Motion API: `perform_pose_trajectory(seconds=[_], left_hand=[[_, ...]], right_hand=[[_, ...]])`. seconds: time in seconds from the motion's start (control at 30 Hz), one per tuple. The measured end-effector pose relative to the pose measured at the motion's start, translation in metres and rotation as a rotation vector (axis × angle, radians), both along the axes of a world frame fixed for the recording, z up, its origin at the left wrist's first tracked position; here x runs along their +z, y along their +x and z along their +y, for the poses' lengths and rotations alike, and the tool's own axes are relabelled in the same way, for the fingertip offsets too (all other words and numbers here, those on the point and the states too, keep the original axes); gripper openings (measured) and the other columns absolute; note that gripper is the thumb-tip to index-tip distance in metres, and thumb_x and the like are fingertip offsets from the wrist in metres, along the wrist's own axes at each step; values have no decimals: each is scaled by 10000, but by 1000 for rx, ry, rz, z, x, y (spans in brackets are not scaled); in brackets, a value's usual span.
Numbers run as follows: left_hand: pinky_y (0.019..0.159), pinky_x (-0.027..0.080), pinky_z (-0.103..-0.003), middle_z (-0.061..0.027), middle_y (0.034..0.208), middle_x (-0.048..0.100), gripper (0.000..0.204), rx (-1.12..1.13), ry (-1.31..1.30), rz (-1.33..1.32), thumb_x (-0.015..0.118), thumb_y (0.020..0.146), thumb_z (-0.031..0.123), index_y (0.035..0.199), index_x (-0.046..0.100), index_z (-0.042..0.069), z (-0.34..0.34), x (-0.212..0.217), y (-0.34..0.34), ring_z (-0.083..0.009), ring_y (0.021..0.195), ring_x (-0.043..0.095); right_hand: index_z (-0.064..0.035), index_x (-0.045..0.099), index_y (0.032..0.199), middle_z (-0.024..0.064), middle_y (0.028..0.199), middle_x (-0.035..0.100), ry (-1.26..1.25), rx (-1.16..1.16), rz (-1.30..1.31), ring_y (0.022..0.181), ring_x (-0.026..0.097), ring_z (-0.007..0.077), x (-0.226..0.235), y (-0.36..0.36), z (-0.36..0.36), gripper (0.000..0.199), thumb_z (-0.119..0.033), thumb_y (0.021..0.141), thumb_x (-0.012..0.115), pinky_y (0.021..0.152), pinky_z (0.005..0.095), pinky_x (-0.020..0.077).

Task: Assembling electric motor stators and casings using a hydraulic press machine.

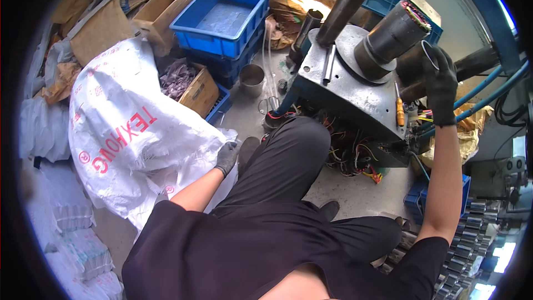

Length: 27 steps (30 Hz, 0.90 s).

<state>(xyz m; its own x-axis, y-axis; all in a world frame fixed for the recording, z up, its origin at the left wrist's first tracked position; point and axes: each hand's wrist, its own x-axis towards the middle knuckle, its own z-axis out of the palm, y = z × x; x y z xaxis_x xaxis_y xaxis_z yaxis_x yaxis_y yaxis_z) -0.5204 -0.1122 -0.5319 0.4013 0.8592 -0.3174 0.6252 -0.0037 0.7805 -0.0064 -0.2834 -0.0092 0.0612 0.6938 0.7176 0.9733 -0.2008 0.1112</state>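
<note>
My left hand (226, 157), in a dark glove, grips the open edge of a large white woven sack (119, 128) with red print, lying to my left. My right hand (441, 86), also gloved, is raised at the right and closed around a dark metal ring (417, 62) beside a black cylinder (394, 33) that holds a bundle of coloured wires. Both sit on a grey metal machine block (350, 89). An orange-handled screwdriver (399, 108) lies on that block near my right hand. I am seated, with my dark-trousered legs in between.
Blue plastic crates (225, 16) are stacked ahead, with a cardboard box of grey parts (186, 80) and a small metal cup (252, 78) nearby. More white sacks (66, 216) lie at the left. Blue hoses (488, 91) run at right; metal parts (472, 228) are stacked at lower right.
</note>
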Motion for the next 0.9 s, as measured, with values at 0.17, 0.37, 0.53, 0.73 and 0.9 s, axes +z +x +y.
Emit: perform_pose_trajectory(seconds=[0.17,0.37,0.53,0.73,0.9], left_hand=[[984,543,-437,-212,1174,753,453,18,9,-49,702,972,358,1273,685,19,19,-44,7,-362,1100,718],[1011,537,-449,-233,1260,700,453,19,17,-189,712,980,223,1371,610,17,41,-32,64,-370,1144,692],[1018,521,-472,-271,1258,661,656,174,95,-225,726,935,92,1528,450,38,71,10,119,-414,1170,665],[1227,377,-495,-313,1613,415,1000,-42,86,58,796,888,203,1696,206,199,149,46,164,-482,1482,427],[1177,431,-480,-297,1502,529,829,-163,237,335,781,893,337,1607,413,133,199,15,176,-441,1411,513]], right_hand=[[-78,670,1375,174,1348,693,68,-22,-114,1235,660,380,26,64,91,590,-402,905,817,1085,464,506],[-66,719,1332,118,1104,793,-67,85,650,1036,719,190,12,112,113,483,-356,958,815,966,324,550],[-58,745,1269,67,1062,778,-45,31,722,956,665,142,9,108,106,465,-428,988,781,907,316,544],[-43,690,1335,90,1147,760,-10,92,553,1028,683,178,9,104,115,457,-388,1037,722,950,324,534],[-82,686,1398,138,1285,708,287,297,958,1170,685,217,-6,88,139,403,-235,1026,712,1047,317,515]])
